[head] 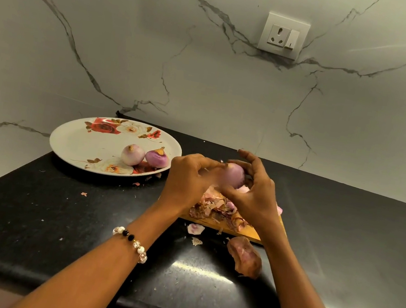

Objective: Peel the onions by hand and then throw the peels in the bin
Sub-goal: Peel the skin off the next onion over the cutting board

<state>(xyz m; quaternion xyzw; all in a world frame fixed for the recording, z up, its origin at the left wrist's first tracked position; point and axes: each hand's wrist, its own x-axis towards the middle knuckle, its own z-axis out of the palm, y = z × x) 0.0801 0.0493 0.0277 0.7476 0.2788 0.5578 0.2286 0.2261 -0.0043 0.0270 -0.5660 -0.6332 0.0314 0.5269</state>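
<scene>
I see a glossy black stone counter (28, 220), polished veined marble wall (206, 88) — a wooden board (215, 225) under papery dry peels (217, 208), smooth glossy floral plate (80, 140).

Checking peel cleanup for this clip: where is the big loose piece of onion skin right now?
In the head view the large onion skin lies on the black counter, just in front of the wooden board, beneath the right forearm.
</scene>
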